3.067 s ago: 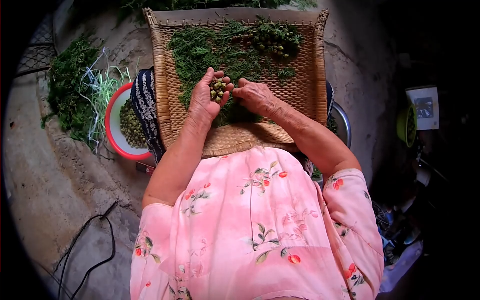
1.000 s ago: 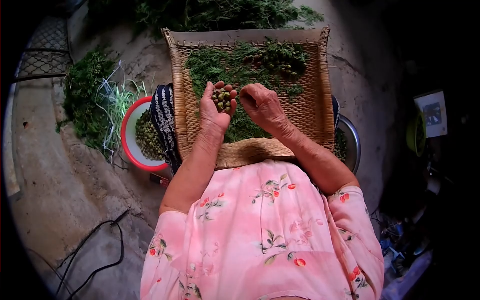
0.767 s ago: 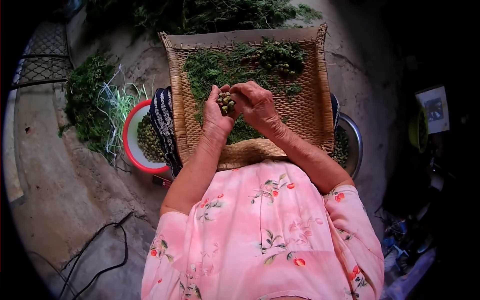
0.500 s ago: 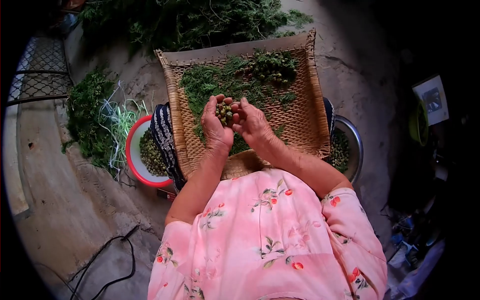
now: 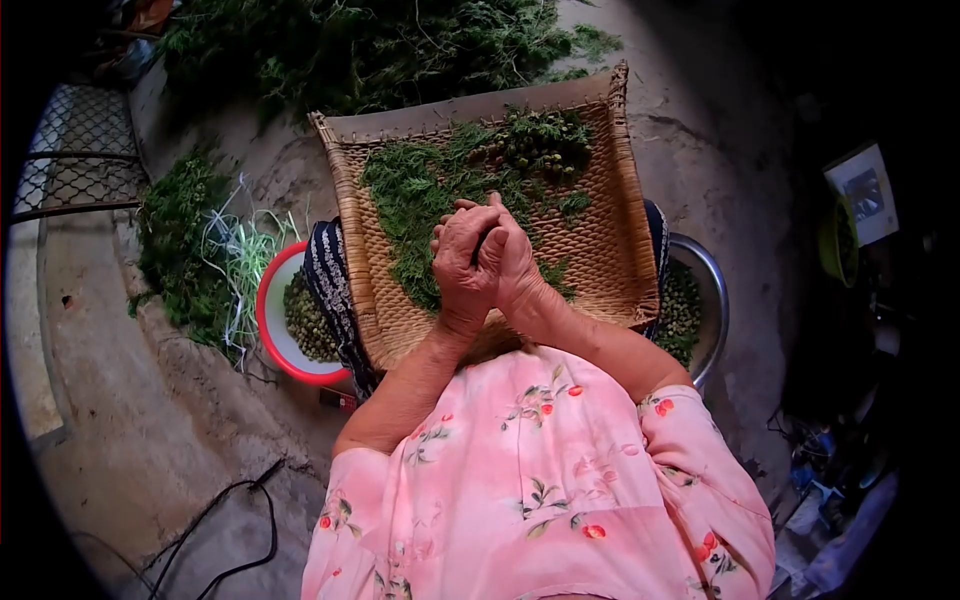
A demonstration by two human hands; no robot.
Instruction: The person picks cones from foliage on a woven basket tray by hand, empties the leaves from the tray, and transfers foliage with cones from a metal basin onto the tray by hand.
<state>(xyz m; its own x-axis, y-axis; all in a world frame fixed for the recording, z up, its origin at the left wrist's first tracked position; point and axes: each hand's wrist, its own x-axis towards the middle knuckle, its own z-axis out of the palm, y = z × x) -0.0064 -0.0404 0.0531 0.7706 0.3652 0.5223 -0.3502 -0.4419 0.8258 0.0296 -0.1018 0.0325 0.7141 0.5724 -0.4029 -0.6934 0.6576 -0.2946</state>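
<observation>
My left hand [image 5: 467, 258] and my right hand [image 5: 513, 250] are cupped together above the front half of a woven basket tray [image 5: 610, 255]. The fingers of both are curled and pressed against each other. Whatever lies between the palms is hidden. Green needle-like sprigs [image 5: 405, 185] cover the tray's left and middle. A cluster of small round green cones [image 5: 545, 150] lies at its upper right. The tray rests across the lap, with patterned dark cloth [image 5: 335, 285] showing at its left side.
A red-rimmed white bowl [image 5: 268, 325] of green cones stands at the left, a metal bowl [image 5: 718, 320] of cones at the right. Cut branches [image 5: 370, 50] lie beyond the tray, more greenery [image 5: 180, 250] and pale strings [image 5: 245, 270] at the left. A black cable [image 5: 225, 495] crosses the floor.
My left hand has turned over from palm up, and my right hand has closed against it. The green cones seen in my left palm are now out of sight between the hands.
</observation>
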